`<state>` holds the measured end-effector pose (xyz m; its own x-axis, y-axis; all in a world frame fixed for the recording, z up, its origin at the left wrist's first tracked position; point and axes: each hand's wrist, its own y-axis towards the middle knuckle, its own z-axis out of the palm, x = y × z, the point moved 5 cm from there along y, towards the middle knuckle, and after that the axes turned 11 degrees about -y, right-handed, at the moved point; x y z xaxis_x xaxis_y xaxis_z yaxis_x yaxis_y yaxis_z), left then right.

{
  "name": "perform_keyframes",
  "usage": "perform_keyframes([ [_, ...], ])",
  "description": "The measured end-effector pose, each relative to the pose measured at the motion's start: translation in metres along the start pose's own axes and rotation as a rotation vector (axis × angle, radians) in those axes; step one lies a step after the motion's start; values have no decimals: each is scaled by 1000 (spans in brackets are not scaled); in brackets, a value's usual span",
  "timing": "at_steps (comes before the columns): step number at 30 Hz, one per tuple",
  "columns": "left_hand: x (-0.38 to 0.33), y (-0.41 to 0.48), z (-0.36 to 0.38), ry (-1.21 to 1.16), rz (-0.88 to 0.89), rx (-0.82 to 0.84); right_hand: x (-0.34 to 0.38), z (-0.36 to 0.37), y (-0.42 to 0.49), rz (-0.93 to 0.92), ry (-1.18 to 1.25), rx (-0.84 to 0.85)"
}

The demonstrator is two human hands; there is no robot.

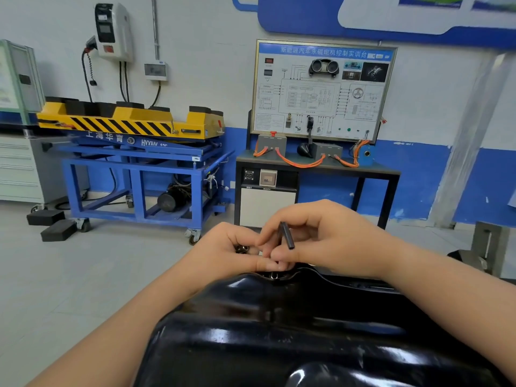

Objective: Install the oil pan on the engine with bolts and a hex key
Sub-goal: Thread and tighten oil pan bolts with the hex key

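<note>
– Right hand (321, 241) has the black hex key (287, 235) pinched between thumb and fingers. Left hand (223, 254) is curled round some shiny bolts (242, 249), fingertips of both hands touching.
– ok, where's the oil pan (279, 336) though?
– Glossy black, right under both hands, filling the bottom of the view. Small metal bit (273, 275) shows at its far edge, too blurry to call. Blue lift cart (131, 152) sits back left.
</note>
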<state>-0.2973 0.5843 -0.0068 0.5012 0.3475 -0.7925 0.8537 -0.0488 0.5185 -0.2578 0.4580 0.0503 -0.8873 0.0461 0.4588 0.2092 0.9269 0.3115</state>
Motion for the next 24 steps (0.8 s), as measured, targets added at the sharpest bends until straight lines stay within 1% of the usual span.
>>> perform_keyframes([
  [3,3,-1,1,-52,-23,-1,-1,-2,-3,-16,11,9],
  [8,4,1,1,-46,-29,31,-1,-6,-1,-1,-19,-70],
  [10,4,1,1,-53,-41,38,0,-5,1,0,-72,-104],
  [12,7,2,1,-66,-59,39,0,-5,2,2,-97,-101],
  [19,9,2,3,-118,-64,44,-1,-2,-1,2,2,3],
  [24,5,2,4,-117,-75,66,-3,-4,4,22,-68,-83],
])
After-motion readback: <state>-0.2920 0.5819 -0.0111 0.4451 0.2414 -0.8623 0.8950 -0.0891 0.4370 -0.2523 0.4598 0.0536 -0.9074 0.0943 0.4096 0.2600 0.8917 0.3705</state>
